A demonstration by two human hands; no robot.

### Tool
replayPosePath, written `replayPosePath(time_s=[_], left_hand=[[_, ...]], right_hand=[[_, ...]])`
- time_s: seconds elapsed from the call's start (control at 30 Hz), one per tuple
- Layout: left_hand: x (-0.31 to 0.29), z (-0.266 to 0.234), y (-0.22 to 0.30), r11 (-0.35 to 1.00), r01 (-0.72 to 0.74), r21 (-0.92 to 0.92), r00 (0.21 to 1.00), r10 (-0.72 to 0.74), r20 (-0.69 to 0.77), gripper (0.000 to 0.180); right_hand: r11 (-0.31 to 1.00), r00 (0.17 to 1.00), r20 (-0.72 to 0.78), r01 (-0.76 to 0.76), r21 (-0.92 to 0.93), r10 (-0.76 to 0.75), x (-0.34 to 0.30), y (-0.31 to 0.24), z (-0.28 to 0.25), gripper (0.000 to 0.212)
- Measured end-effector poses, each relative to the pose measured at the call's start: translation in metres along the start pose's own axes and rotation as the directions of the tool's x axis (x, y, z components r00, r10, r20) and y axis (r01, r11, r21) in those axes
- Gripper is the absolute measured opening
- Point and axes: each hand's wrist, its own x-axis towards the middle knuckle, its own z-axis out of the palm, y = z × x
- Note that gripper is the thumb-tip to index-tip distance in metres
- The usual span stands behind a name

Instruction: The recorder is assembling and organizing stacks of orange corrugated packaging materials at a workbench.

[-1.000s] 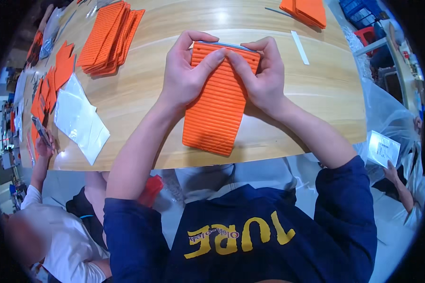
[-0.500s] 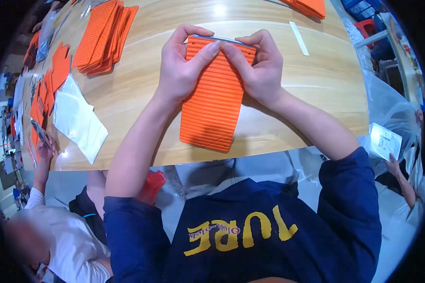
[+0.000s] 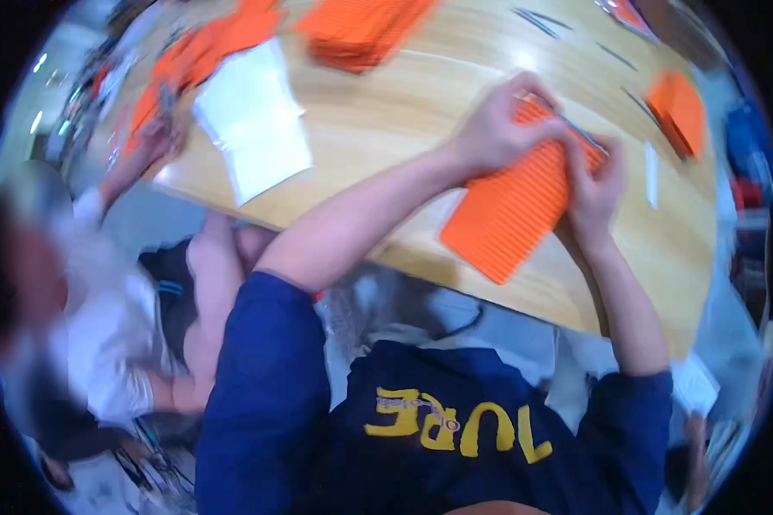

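Both of my hands grip an orange ribbed flat piece (image 3: pixel 511 215) by its upper end, above the wooden table (image 3: pixel 421 249). A thin grey strip (image 3: pixel 582 135) runs along that upper edge. My left hand (image 3: pixel 508 124) is closed around the upper left corner, its thumb on the ribbed face. At the upper right corner, my right hand (image 3: pixel 598 184) is closed, its thumb near the other one. The piece slants, its lower end pointing toward me and to the left. Motion blur softens the fingers, and whatever lies behind the piece is hidden.
A stack of orange ribbed pieces (image 3: pixel 361 39) lies at the far side, with white sheets (image 3: pixel 258 129) to its left. More orange pieces (image 3: pixel 677 112), a white strip (image 3: pixel 651 176) and thin dark strips (image 3: pixel 539 21) lie rightward. Another person (image 3: pixel 112 318) sits at the left.
The whole view has swung, so the table and the things on it appear turned and shifted. My hands now appear farther right, and the orange piece is tilted, still held by both.
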Motion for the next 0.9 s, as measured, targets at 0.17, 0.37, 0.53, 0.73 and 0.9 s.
replayPosePath(time_s=[0.17,0.37,0.53,0.73,0.9], left_hand=[[-0.001,-0.001,0.006,0.998,0.05,0.039,0.996,-0.047,-0.075,0.017],[-0.006,0.001,-0.002,0.984,0.064,-0.165,0.994,-0.077,-0.078,0.018],[-0.009,-0.006,-0.012,0.996,0.004,-0.085,0.994,-0.013,-0.108,0.019],[0.005,0.01,-0.003,0.974,0.103,-0.2,0.993,-0.111,-0.026,0.032],[-0.018,0.005,0.04,0.765,0.567,-0.304,0.786,-0.392,0.478,0.049]], right_hand=[[0.936,0.98,0.055,-0.2,0.289,0.193,-0.005,-0.015,0.001,0.037],[0.987,0.998,0.034,-0.05,0.155,0.046,0.001,0.015,-0.008,0.028],[0.992,1.0,0.012,0.01,0.124,-0.011,0.004,0.02,0.0,0.025],[0.935,0.971,-0.011,-0.227,0.271,0.239,0.002,-0.025,-0.002,0.034],[0.939,0.973,-0.108,-0.163,0.303,0.203,0.01,-0.043,-0.02,0.056]])
